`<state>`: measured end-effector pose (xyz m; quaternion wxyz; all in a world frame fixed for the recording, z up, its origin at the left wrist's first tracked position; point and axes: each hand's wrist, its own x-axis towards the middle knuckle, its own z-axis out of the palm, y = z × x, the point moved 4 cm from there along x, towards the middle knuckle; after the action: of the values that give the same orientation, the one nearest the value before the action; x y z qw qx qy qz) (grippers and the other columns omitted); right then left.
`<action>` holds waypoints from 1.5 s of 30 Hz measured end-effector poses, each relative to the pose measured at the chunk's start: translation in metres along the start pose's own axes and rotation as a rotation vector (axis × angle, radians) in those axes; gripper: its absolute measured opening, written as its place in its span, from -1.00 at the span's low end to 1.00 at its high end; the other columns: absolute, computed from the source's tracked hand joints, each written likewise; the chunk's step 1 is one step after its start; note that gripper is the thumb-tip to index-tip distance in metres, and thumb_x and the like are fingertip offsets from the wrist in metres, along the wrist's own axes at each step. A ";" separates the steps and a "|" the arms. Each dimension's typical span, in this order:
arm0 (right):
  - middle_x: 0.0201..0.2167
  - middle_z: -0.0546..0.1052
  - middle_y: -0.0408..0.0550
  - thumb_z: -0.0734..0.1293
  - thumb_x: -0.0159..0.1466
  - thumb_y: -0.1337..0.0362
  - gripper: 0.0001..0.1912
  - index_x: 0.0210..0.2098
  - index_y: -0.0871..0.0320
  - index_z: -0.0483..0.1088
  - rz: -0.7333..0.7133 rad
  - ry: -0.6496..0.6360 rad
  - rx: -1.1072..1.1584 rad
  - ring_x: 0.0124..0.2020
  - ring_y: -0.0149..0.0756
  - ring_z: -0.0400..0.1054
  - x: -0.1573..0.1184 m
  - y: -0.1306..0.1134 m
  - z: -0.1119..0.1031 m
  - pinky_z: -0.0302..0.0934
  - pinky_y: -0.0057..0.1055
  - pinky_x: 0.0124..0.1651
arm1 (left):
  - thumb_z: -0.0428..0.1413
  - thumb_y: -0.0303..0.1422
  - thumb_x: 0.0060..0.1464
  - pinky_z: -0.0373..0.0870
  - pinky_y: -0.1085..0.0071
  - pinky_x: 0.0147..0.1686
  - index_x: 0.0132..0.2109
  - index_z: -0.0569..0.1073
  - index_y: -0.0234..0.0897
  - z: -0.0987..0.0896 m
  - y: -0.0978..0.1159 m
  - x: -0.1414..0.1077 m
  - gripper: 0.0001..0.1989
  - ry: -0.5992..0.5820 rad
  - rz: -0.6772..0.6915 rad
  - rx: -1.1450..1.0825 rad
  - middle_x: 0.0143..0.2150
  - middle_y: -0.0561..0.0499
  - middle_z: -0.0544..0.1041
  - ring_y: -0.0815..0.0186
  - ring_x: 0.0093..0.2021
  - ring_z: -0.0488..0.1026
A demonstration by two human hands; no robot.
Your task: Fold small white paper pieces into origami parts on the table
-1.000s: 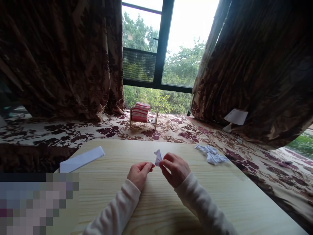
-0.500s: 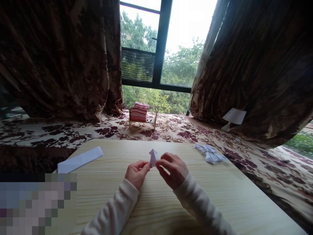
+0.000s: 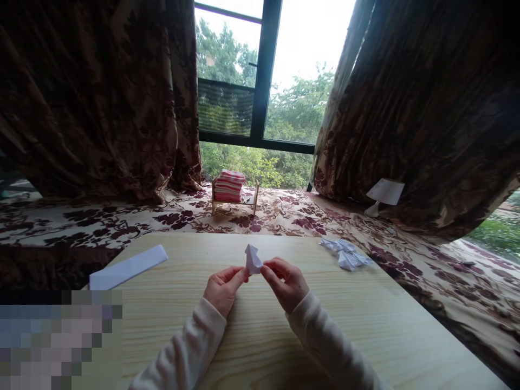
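A small folded piece of white paper point(image 3: 252, 259), pointed at the top, is held up between my two hands over the wooden table point(image 3: 260, 336). My left hand point(image 3: 225, 287) pinches its lower left side between thumb and fingers. On the other side, my right hand point(image 3: 287, 283) grips the lower right corner with thumb and fingertips, the fingers curled. Several folded white paper pieces point(image 3: 349, 255) lie in a loose heap to the right. At the left is a flat stack of white paper strips point(image 3: 128, 266).
Behind the table, a patterned cloth point(image 3: 276, 211) covers a ledge below the window. On it stand a little wooden rack point(image 3: 255, 199) with folded red-and-white cloths point(image 3: 229, 187) and a small white lamp point(image 3: 385, 192). Heavy curtains point(image 3: 134, 108) hang on both sides.
My right hand has lowered its fingers and now pinches the corner of the folded paper, which has turned and shows a wider face. The view has shifted slightly.
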<state>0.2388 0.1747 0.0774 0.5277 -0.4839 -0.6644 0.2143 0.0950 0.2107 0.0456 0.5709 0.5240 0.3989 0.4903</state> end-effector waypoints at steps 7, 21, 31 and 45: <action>-0.60 0.28 -0.17 0.20 0.20 0.25 -0.77 -0.50 0.20 0.39 -0.050 0.012 -0.059 -0.58 -0.45 0.17 0.000 0.002 0.001 0.12 -0.52 -0.53 | 0.18 -0.20 -0.23 0.27 0.46 -0.31 -0.55 0.51 -0.32 0.003 0.009 -0.005 -0.77 -0.022 0.042 0.073 -0.54 0.05 0.46 0.32 -0.39 0.37; -0.51 0.37 -0.13 0.24 0.16 0.36 -0.84 -0.27 0.12 0.39 -0.326 0.122 -0.351 -0.56 -0.44 0.23 -0.010 -0.015 -0.002 0.20 -0.49 -0.48 | 0.19 -0.15 -0.25 0.34 0.44 -0.38 -0.38 0.56 -0.38 -0.004 -0.008 0.000 -0.65 0.095 -0.050 0.051 -0.54 -0.02 0.51 0.35 -0.48 0.41; -0.47 0.38 -0.10 0.19 0.21 0.30 -0.86 -0.37 0.13 0.38 -0.268 0.115 -0.487 -0.48 -0.42 0.27 -0.005 0.003 -0.024 0.18 -0.51 -0.42 | 0.15 -0.13 -0.21 0.36 0.41 -0.35 -0.23 0.53 -0.36 0.001 -0.008 -0.001 -0.57 0.010 -0.041 0.159 -0.34 -0.10 0.56 0.26 -0.33 0.44; -0.41 0.44 -0.06 0.17 0.14 0.24 -0.81 -0.44 0.12 0.39 0.036 0.084 -0.959 -0.42 -0.30 0.30 0.001 0.131 -0.196 0.20 -0.39 -0.35 | 0.10 -0.13 -0.18 0.35 0.39 -0.30 -0.31 0.53 -0.30 0.002 -0.006 0.001 -0.65 0.047 0.081 0.303 -0.32 -0.03 0.55 0.22 -0.27 0.42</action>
<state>0.4711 0.1886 0.0425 0.2678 -0.6924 -0.6578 -0.1269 0.0980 0.2110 0.0398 0.4557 0.6082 0.4601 0.4590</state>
